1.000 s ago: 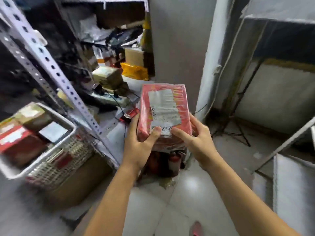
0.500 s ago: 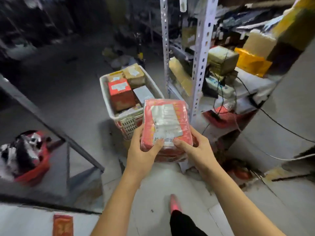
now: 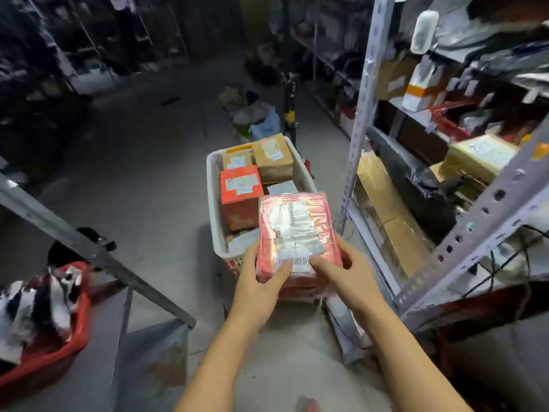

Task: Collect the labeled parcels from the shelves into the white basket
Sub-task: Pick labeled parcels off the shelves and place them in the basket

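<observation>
**Item: red parcel (image 3: 297, 227).** A flat, rectangular block with rounded corners, sealed in glossy red film. A white shipping label with a barcode covers most of the top face.

**Location:** Held in the air over the near end of the white basket (image 3: 211, 197), label upward. It does not appear to rest on anything there.

**Hold:** The left hand (image 3: 261, 288) and right hand (image 3: 344, 275) both grasp the near short edge. The thumbs press on top at the label's lower border. The fingers go underneath, out of sight.

**Handling (judged):**
- Weight: probably light to moderate, since it stays level when gripped at one end only.
- Surface: the film is shiny and creased, so likely slippery, with a soft skin over a firmer core.
- Grip: support from below looks safer than a pinch on the wrap. The long sides would also give a hold.
- Fragility: nothing suggests it is fragile.

**Receptacle:** The white basket is moulded plastic with a smooth rolled rim and a lattice lower wall. It stands on the floor (image 3: 142, 179) just beside the shelf upright (image 3: 364, 114).

**Contents:**
- A red box (image 3: 240, 197) with a matte card face and a white label.
- A brown carton (image 3: 273, 157), taped and labelled.
- A smaller brown carton (image 3: 236, 159).
- A flat white packet (image 3: 282, 187).

The free space looks to be at the near right.

**Surroundings:** Perforated grey steel shelving carries cartons and bags.
</observation>
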